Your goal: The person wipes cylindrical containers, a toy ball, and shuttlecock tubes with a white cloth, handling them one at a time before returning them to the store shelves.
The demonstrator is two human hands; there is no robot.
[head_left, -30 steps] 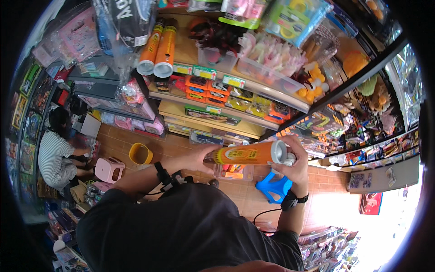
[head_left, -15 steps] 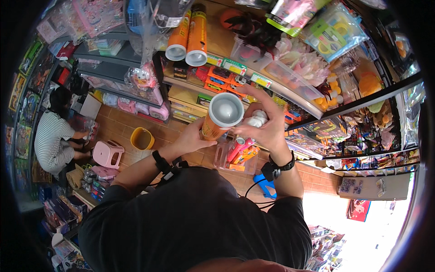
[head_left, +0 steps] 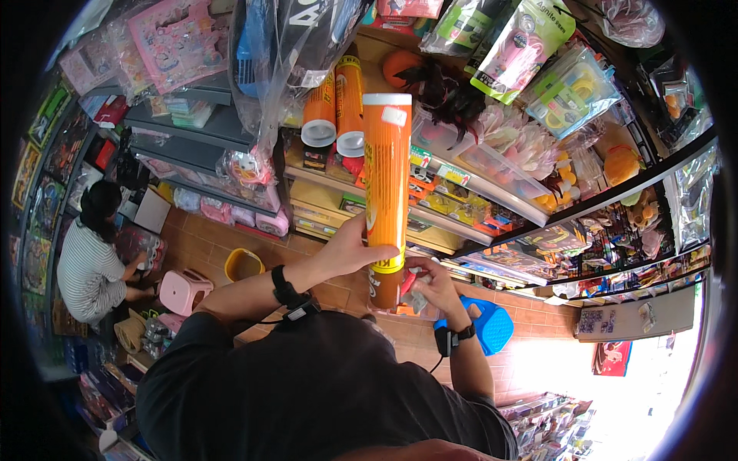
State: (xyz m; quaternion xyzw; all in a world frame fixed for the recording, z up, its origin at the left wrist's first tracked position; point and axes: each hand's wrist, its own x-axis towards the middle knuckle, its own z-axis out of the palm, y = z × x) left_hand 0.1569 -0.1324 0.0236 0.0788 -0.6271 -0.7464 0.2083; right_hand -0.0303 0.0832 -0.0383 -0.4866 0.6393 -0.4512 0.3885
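My left hand (head_left: 355, 250) is wrapped round a long orange tube (head_left: 387, 173), its thumb across the front near the yellow band. The tube stands lengthwise, a white cap and a small white sticker at its far end. By its near, brown end, my right hand (head_left: 435, 286) has its fingers closed on a whitish crumpled wad (head_left: 420, 287), partly hidden; I cannot tell whether it is cloth or paper. Something red shows beside those fingers. Two similar orange tubes (head_left: 319, 127) with pale ends rest on the shelf beyond.
Wooden shelves (head_left: 430, 201) with small toys run ahead, with bagged goods (head_left: 526, 46) hanging at upper right. A blue stool (head_left: 488, 326) stands right of my right hand. At left are a yellow bin (head_left: 244, 266), a pink stool (head_left: 184, 292) and a seated person (head_left: 91, 261) in stripes.
The tube has swung from end-on to lengthwise, so its side shows. My right hand has come down from beside its capped end to the near end, still with the white wad.
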